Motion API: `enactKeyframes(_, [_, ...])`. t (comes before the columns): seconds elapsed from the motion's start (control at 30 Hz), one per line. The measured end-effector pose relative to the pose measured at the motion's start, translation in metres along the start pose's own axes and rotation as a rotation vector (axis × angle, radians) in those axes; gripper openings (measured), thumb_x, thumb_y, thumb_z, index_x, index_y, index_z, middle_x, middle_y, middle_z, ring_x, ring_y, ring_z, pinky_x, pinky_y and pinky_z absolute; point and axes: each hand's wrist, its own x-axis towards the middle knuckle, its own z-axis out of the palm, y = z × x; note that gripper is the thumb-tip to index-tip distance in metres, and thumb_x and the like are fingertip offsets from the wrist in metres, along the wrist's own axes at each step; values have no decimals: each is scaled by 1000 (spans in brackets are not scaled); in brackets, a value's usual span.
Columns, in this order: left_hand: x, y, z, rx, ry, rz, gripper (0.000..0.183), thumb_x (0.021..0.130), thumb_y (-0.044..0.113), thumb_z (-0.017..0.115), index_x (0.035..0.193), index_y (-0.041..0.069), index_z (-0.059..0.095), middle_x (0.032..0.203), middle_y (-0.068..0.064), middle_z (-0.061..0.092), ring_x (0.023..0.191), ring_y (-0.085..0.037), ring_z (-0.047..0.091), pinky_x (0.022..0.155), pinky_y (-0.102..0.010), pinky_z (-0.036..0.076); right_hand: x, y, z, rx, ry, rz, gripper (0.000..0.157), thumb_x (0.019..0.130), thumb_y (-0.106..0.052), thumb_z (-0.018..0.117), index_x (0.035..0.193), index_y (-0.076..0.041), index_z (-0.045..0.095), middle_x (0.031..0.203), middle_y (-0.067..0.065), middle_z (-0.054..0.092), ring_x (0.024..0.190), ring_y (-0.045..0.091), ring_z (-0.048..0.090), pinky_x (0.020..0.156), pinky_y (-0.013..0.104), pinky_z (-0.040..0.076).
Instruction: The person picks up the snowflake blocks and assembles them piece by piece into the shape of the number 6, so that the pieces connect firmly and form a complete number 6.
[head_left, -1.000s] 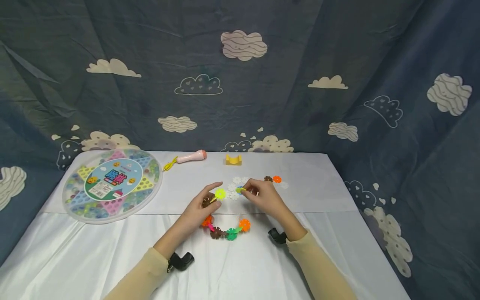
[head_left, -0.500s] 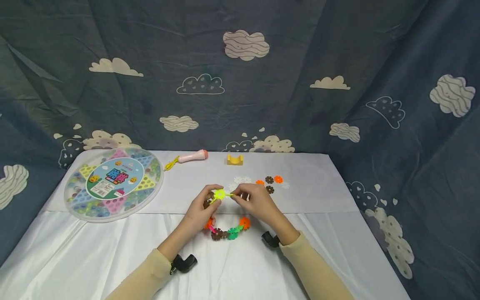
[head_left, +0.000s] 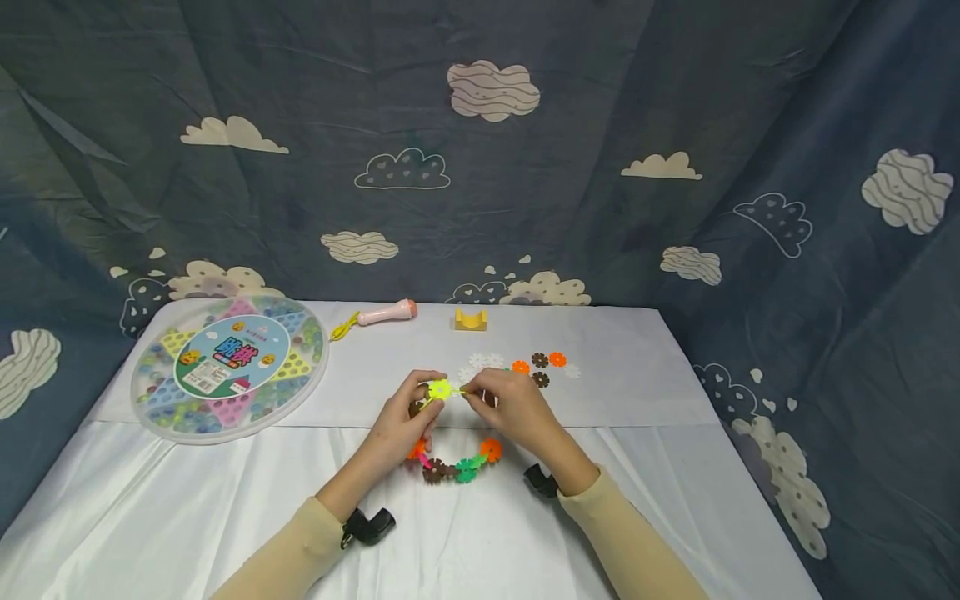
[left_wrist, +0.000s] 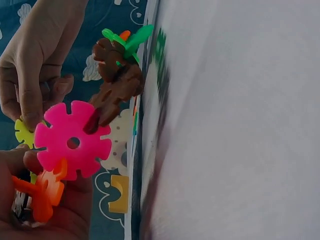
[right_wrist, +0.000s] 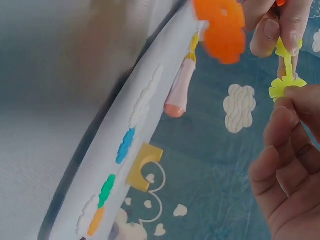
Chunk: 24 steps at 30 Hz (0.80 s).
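My left hand (head_left: 401, 421) holds a chain of notched plastic snowflake discs over the table. At its upper end a yellow disc (head_left: 440, 389) sits between thumb and fingers. From there the chain hangs through orange (left_wrist: 47, 192), pink (left_wrist: 72, 140), brown (left_wrist: 117, 90) and green discs (head_left: 467, 471) to an orange disc (head_left: 491, 451). My right hand (head_left: 517, 404) pinches a second yellow disc (right_wrist: 286, 87) between thumb and forefinger, edge against the first one. In the right wrist view the two yellow discs meet at an angle. Fingers hide part of the chain.
Loose white (head_left: 487, 361), orange (head_left: 557, 359) and brown discs (head_left: 540, 379) lie behind my right hand. Farther back are a yellow cradle-shaped block (head_left: 471, 320) and a pink handle-like stick (head_left: 387, 312) with a yellow cord. A round Chinese checkers box (head_left: 307, 387) lies at left.
My right hand has moved left with its yellow disc, bringing it against the yellow disc in my left hand. Brown and orange loose discs have come into view behind it.
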Motion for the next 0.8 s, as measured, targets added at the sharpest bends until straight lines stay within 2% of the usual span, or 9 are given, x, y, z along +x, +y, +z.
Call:
enactKeyframes(0.33, [0,-1,1,92,-31,92,38,110,21,59,147,17,49,76,-8,56,56,-14,58,60,-28,54,1,-6,1,16,1,-19,10,89,-1,83,96,-7,80,84,1,75,68,8,62,63,15,53])
enactKeyframes(0.47, [0,-2,1,104,-69,100,40,112,22,55,149,11,44,76,-7,53,57,-16,59,61,-29,56,1,-7,3,13,6,-47,8,91,-2,82,96,-7,80,83,1,74,68,8,62,64,14,53])
enactKeyframes(0.6, [-1,-5,3,97,-101,92,41,113,22,52,150,8,40,79,-16,54,56,-17,61,61,-30,56,0,-6,6,5,4,-75,2,95,-5,79,96,-5,80,83,2,73,68,9,62,65,15,54])
enactKeyframes(0.7, [-1,-6,3,105,-90,94,41,113,22,53,150,9,42,83,-22,58,56,-17,61,60,-30,55,-1,-6,8,-3,0,-69,2,95,-5,78,97,-5,80,84,2,73,69,9,64,66,16,56])
enactKeyframes(0.8, [0,-5,2,135,-33,100,39,110,20,60,147,14,49,85,-21,63,58,-15,59,61,-28,54,0,-6,7,-13,-30,-31,6,94,-6,80,101,-6,80,87,0,73,72,9,65,68,15,56])
